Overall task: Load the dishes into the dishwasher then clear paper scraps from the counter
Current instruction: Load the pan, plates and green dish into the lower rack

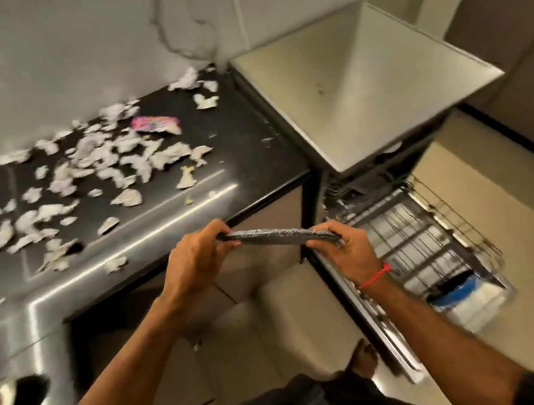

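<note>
Left hand and right hand each close their grip on opposite ends of a flat dark dish, held edge-on just off the counter edge, beside the open dishwasher rack. Paper scraps cover the counter.

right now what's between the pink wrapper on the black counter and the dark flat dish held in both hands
In the head view, torn white paper scraps litter the black counter between the pink wrapper and the dark flat dish.
</note>
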A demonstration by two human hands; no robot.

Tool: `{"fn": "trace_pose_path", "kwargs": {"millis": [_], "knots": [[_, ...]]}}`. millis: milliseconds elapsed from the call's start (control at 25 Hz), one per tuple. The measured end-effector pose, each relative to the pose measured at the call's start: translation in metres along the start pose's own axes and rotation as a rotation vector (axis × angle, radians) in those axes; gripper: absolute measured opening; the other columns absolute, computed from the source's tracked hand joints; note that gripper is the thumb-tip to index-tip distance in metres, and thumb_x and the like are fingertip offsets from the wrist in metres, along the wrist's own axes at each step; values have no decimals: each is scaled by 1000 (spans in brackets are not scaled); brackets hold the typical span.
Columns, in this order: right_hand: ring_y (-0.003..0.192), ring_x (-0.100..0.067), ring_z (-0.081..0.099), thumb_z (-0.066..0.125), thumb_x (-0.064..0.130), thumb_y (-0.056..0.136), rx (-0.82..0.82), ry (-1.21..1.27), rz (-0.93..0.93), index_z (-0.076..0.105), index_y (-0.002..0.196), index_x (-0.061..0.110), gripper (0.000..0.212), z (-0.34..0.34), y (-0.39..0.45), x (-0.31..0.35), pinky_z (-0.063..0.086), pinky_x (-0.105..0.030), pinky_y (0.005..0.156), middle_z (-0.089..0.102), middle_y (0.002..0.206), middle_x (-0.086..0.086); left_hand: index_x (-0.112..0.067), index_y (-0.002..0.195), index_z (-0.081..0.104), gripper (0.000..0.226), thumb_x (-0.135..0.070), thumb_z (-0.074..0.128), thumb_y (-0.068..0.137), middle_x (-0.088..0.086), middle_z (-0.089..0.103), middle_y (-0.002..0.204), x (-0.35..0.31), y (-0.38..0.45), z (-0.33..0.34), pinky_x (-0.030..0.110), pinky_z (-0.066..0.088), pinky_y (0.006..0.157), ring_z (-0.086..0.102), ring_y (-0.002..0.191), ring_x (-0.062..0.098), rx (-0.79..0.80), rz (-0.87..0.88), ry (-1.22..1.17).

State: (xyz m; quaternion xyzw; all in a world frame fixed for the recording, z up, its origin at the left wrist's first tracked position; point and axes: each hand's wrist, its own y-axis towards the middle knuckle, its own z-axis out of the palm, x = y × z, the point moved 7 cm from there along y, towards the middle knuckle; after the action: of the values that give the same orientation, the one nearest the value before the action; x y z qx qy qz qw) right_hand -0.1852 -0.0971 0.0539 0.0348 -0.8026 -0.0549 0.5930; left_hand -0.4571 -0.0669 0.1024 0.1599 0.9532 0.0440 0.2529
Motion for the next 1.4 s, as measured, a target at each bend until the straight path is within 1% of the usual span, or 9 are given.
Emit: {"fn": "trace_pose_path", "kwargs": {"millis": [120,240,480,560,680,840,1000,1240,1400], "knots": [[89,-4,69,71,6,87,27,-101,22,74,102,11,16,-68,-14,-52,50,-18,83,74,97,4,-26,98,59,26,-51,50,95,-10,61,76,-58,34,68,40,50,54,62,67,21,129,162,-14],[98,13,62,67,14,89,34,-171,85,72,111,15,22,-119,-32,-102,48,-12,87,70,107,14,-28,99,53,12,-40,54,97,-6,65,84,-98,57,137,41,52,56,64,72,23,287,180,-6],[108,1,59,58,14,95,-1,-248,207,67,122,15,28,-169,-44,-197,43,-12,98,62,120,13,-24,105,64,27,-1,59,91,-3,68,103,-139,121,265,41,55,81,65,94,21,476,106,-83],[121,-2,53,51,15,97,-50,-242,232,67,122,13,30,-166,-47,-237,39,-24,110,62,125,9,-13,106,72,35,10,55,87,5,71,111,-139,140,313,35,52,96,68,104,26,513,124,-93],[130,-11,50,46,2,92,-141,-281,335,66,124,14,40,-155,-50,-321,30,-39,117,63,130,2,1,109,75,43,22,48,83,18,68,123,-127,162,401,7,32,107,63,117,29,628,159,-93],[136,-31,43,37,-8,83,-178,-295,612,60,132,24,62,-116,-48,-432,29,-45,117,57,137,-9,0,114,73,44,20,45,85,18,65,128,-83,184,507,23,36,112,60,121,32,662,139,-25],[136,-36,41,47,-12,84,-130,-214,708,53,138,27,67,-73,-34,-514,34,-49,114,52,141,-14,2,114,72,44,18,45,84,19,65,128,-45,209,581,13,29,106,60,121,31,659,159,65],[142,-30,32,44,15,101,-92,-265,774,47,142,34,45,-54,3,-568,30,-42,116,43,150,-5,-3,124,69,49,16,44,86,16,61,137,-4,236,636,20,30,111,53,130,30,708,140,221],[138,-28,38,47,12,99,-98,-232,785,48,142,27,45,-56,7,-580,31,-37,116,46,147,-9,-20,122,71,52,7,44,87,11,62,136,12,252,665,31,40,113,57,125,30,772,101,288]]}}
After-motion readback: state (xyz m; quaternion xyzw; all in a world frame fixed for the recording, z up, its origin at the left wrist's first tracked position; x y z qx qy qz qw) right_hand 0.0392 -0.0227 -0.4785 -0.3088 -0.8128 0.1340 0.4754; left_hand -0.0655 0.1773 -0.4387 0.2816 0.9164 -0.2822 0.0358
